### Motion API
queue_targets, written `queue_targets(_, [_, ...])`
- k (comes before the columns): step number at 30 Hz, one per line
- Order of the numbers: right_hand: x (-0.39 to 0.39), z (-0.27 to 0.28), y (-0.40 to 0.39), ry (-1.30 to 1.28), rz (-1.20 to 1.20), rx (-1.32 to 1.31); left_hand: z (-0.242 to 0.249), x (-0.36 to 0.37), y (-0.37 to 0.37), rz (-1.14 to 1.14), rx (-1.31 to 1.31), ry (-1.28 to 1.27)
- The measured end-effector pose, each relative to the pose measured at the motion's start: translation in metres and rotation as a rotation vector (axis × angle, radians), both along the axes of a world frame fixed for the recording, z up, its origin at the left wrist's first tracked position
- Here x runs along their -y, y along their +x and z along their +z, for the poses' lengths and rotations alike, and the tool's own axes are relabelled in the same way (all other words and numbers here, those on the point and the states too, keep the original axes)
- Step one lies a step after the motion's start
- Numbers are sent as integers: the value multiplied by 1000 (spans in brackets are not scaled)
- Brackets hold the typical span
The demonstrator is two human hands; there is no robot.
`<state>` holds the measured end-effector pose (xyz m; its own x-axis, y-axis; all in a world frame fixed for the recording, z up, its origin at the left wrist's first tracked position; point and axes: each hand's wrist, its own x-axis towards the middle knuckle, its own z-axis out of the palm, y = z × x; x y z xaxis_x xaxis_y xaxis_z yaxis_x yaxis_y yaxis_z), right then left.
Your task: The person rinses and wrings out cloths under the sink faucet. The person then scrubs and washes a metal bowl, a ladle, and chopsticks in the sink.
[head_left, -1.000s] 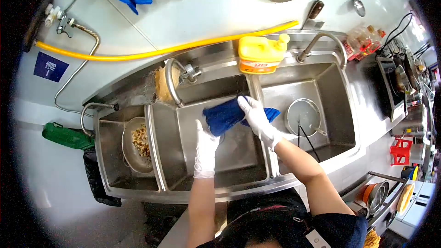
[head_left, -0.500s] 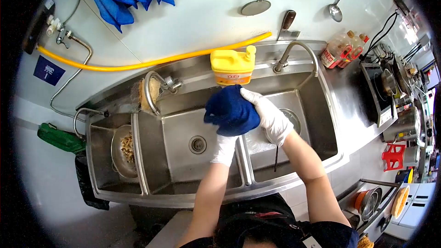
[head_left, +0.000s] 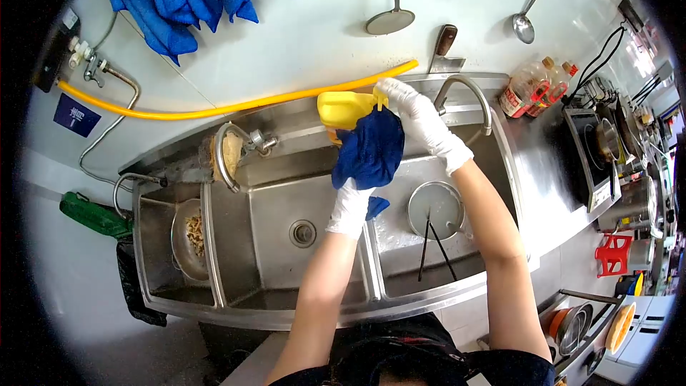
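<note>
My left hand (head_left: pixel 350 209), in a white glove, is closed on a dark blue cloth (head_left: pixel 370 149) over the middle of the sink. The bunched cloth covers the front of a yellow detergent jug (head_left: pixel 341 107) at the sink's back ledge. My right hand (head_left: pixel 414 111), also gloved in white, is at the jug's capped end with its fingers closed around the cap area. A corner of the cloth hangs down past my left wrist. In the right basin stands a round metal pot (head_left: pixel 436 209) with cloudy liquid, and two dark chopsticks (head_left: pixel 441 250) lean out of it.
A metal sink (head_left: pixel 300 311) with several basins spans the front. A curved faucet (head_left: pixel 227 154) rises at left, another faucet (head_left: pixel 468 80) at right. A pan of food scraps (head_left: pixel 187 261) lies in the left basin. Plastic bottles (head_left: pixel 525 93) stand behind the right counter.
My right hand has left the cloth and moved up to the jug's cap. My left hand keeps the cloth, now in front of the jug. The pot and chopsticks have come into fuller view.
</note>
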<state>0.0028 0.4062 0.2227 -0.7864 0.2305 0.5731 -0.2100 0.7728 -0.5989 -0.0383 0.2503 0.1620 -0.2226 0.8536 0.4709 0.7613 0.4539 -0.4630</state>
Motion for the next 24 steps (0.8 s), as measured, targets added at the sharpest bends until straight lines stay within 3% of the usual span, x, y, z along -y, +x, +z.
queue_targets(2, [-5,-10,-5,179,-8,12,19,-12,-4,-20,206,36])
queue_targets(4, [-1,-9,-3,223,-44,4,8,-21,-20,191,-484,-181])
queue_targets(5, [1,-12,-3,212,-67,-17,0,-26,-19,91,-79,-59])
queue_targets(7, [1,-20,-5,204,-106,-32,23,-29,-12,-29,490,82])
queue_targets(9, [5,-24,-3,212,-160,-13,46,-30,-10,-56,819,114])
queue_targets(11, [14,-21,2,239,-225,42,5,-41,-21,352,-560,-237])
queue_targets(12, [14,-26,2,240,-222,62,-3,-42,-24,406,-800,-273])
queue_targets(15, [15,-28,3,258,-225,105,-18,-41,-26,397,-898,-289])
queue_targets(22, [3,-28,-11,-257,-6,-100,-22,-38,-28,426,-997,-278])
queue_targets(24, [8,-29,-6,31,-135,-52,-24,-36,-27,429,-1013,-285])
